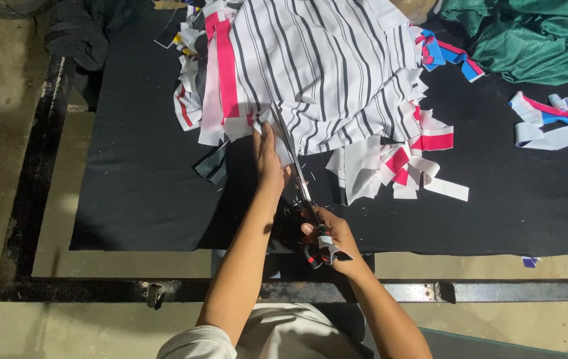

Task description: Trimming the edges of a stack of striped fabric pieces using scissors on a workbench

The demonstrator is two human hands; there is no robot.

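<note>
- striped white fabric lies bunched at the far middle of the black surface, its near edge right where the cutting is going on
- scissors have the blades running into that near edge, tips under the stripes
- right hand is closed on the scissor handles, which look wrapped in cloth tape
- left hand lies flat, fingers together, pressing the fabric just left of the blades, not gripping anything
- to cut well here I'd say keep that flat hand close beside the blade line but never in front of it, fabric held taut, long smooth closes following a stripe
- cut scraps in white, pink and red sit just right of the blades, more strips with blue far right
- green cloth heaped in the far right corner, well apart
</note>
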